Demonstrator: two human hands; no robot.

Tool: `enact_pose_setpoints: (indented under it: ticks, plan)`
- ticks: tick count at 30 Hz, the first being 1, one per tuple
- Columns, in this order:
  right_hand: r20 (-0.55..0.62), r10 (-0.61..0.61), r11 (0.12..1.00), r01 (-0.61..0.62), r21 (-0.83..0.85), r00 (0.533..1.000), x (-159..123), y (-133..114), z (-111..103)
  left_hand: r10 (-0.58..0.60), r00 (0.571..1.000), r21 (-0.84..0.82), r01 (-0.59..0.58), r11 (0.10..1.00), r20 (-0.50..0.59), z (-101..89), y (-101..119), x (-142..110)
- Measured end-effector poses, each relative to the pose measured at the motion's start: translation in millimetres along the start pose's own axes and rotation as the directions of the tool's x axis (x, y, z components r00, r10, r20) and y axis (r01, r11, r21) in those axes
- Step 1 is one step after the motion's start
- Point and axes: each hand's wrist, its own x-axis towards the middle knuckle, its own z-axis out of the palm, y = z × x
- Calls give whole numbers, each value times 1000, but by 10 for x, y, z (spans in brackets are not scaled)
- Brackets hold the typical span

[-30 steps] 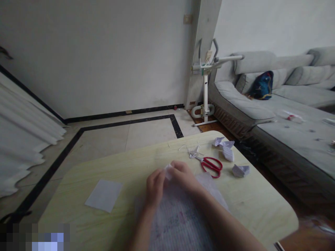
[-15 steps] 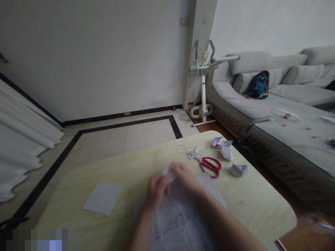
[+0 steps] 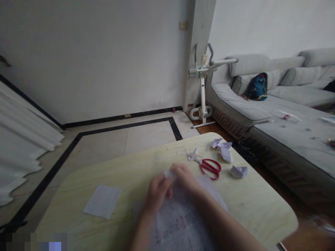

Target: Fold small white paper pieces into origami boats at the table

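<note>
A small folded piece of white paper (image 3: 169, 175) is pinched between my two hands, mostly covered by the fingers. My left hand (image 3: 157, 191) grips its left side, thumb on top. My right hand (image 3: 184, 176) is closed over its right side, its fingertips partly hidden. Under both forearms lies a large sheet of lined paper with writing (image 3: 180, 223). Red-handled scissors (image 3: 210, 169) rest just beyond my right hand, blades pointing to scraps of cut paper (image 3: 193, 153). To the left a square sheet of white paper (image 3: 102, 201) lies flat on the table.
Several folded paper pieces (image 3: 225, 153) sit at the right far corner of the pale wooden table (image 3: 261, 209). Another folded paper piece (image 3: 239, 171) is nearer. Past the table are a grey sofa (image 3: 293, 104) with a blue bag (image 3: 258, 87) and a white exercise machine (image 3: 203, 90).
The view has tilted up very slightly. Both hands keep hold of the small folded paper, with only slight finger movement; everything on the table lies as before.
</note>
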Motion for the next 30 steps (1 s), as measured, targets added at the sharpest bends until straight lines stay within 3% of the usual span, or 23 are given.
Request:
enact_pose_setpoints:
  ticks: [9, 16, 19, 22, 24, 26, 28, 30]
  plan:
    - [-5, -23, 1000, 23, 9, 1000, 32, 54, -18, 17, 1000, -1, -17, 1000, -11, 3, -16, 12]
    - [20, -43, 994, 45, -102, 999, -9, -44, -4, 57, 972, 56, -45, 997, -229, -31, -60, 49]
    - [17, -73, 989, 74, -125, 997, -26, -76, 8, 124, 956, 139, -89, 986, -266, -34, -88, 67]
    - [-49, -140, 979, 132, -154, 989, -4, -57, 0, 290, 894, 265, -205, 942, -342, -34, -135, 96]
    - [-109, -188, 968, 166, -186, 976, 21, -26, -13, 457, 793, 386, -305, 870, -404, -41, -166, 115]
    - [-156, -227, 952, 185, -245, 961, 38, 10, -21, 607, 708, 533, -378, 757, -361, -49, -188, 126]
    - [-177, -261, 926, 194, -323, 949, 36, 41, -16, 676, 699, 624, -426, 654, -231, -50, -204, 125]
    - [-167, -297, 890, 209, -405, 940, 17, 58, 2, 665, 736, 644, -451, 618, -122, -42, -224, 118]
